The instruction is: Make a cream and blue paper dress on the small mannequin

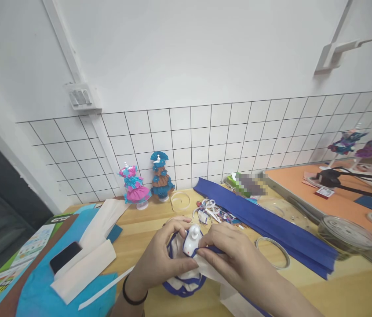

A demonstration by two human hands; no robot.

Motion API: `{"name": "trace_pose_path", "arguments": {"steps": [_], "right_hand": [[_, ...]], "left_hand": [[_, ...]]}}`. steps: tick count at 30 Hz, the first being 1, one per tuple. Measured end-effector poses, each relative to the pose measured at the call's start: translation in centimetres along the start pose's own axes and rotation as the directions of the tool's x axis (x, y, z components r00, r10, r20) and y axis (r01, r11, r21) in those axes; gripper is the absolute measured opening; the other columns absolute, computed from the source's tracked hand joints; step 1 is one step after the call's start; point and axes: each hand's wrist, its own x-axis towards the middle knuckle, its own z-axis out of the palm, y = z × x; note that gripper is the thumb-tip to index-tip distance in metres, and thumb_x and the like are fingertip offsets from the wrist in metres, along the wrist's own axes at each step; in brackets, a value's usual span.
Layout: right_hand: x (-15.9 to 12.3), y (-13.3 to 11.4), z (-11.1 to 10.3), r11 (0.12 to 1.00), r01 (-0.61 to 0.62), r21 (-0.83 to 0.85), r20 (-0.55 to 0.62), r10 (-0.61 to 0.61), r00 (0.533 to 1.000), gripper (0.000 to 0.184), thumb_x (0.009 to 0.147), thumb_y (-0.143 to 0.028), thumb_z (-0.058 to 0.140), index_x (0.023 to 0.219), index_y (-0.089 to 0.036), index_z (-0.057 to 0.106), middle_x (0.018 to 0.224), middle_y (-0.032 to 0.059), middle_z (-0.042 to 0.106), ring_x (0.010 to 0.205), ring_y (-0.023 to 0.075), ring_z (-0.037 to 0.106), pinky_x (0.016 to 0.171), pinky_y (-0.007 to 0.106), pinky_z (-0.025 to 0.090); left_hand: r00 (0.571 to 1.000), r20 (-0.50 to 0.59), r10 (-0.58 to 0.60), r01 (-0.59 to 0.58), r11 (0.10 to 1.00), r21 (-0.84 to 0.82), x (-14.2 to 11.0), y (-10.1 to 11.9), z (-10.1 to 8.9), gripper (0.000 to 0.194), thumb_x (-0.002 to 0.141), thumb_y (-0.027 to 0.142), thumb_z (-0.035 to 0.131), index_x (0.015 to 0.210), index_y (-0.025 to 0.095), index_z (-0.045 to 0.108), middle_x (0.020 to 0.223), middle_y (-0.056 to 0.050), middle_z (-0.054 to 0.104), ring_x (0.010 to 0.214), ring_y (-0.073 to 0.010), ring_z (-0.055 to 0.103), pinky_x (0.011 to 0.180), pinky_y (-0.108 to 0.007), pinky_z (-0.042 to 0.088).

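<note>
Wood-grained table [140, 229] lies beneath my work. My left fingers [181, 244] curl around the small white mannequin [193, 240] in its blue-and-white paper dress [184, 281]; my right fingers [204, 245] pinch blue trim [215, 250] at its bodice. Blue crepe paper [265, 224] stretches beyond, near my right hand.

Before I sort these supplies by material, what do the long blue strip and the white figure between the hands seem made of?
The long blue strip looks like matte crepe paper: fine lengthwise creases, no shine; thin fabric is possible. The white figure looks like hard plastic, glossy, judging by its smooth shape and bright highlights.
</note>
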Motion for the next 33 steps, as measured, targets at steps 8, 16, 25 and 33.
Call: {"name": "trace_pose_path", "arguments": {"steps": [8, 16, 25, 33], "right_hand": [[-0.2, 0.1, 0.3, 0.998, -0.061, 0.035, -0.033, 0.062, 0.998, 0.011, 0.089, -0.025, 0.050, 0.081, -0.022, 0.057, 0.078, -0.0002, 0.061, 0.075, 0.0150, 0.056, 0.066, 0.027, 0.039], [-0.3, 0.5, 0.3, 1.000, 0.016, -0.002, -0.074, -0.016, 0.997, 0.012, 0.089, -0.027, 0.050, 0.081, -0.021, 0.056, 0.075, 0.0002, 0.060, 0.070, 0.0150, 0.054, 0.065, 0.028, 0.039], [-0.5, 0.9, 0.5, 0.983, -0.142, 0.119, -0.095, 0.153, 0.984, 0.024, 0.085, -0.029, 0.055, 0.108, -0.024, 0.048, 0.092, 0.0030, 0.057, 0.076, 0.0150, 0.055, 0.070, 0.029, 0.046], [-0.5, 1.4, -1.2, 0.969, -0.056, 0.242, 0.063, 0.042, 0.997, 0.031, 0.089, -0.031, 0.049, 0.119, -0.031, 0.053, 0.127, 0.0057, 0.046, 0.115, 0.0196, 0.046, 0.095, 0.032, 0.041]], "left_hand": [[1.000, -0.020, -0.019, 0.021, 0.992, 0.122, 0.0, 0.6, 0.3, 0.031, 0.069, 0.028, 0.070, 0.087, 0.021, 0.047, 0.119, -0.008, 0.053, 0.120, -0.0240, 0.043, 0.098, -0.036, 0.035], [1.000, -0.011, 0.012, -0.011, 0.991, 0.131, 0.0, 0.6, 0.5, 0.031, 0.070, 0.027, 0.069, 0.089, 0.022, 0.046, 0.117, -0.007, 0.053, 0.117, -0.0224, 0.045, 0.097, -0.034, 0.036], [1.000, 0.003, -0.006, 0.005, 0.994, 0.107, 0.1, 1.0, 0.5, 0.031, 0.070, 0.029, 0.069, 0.089, 0.022, 0.046, 0.114, -0.007, 0.054, 0.116, -0.0225, 0.046, 0.095, -0.034, 0.037], [0.999, -0.039, -0.005, 0.013, 0.977, 0.213, 0.4, 1.1, 1.9, 0.033, 0.066, 0.032, 0.072, 0.086, 0.022, 0.048, 0.104, -0.004, 0.060, 0.107, -0.0213, 0.051, 0.091, -0.033, 0.040]]}}
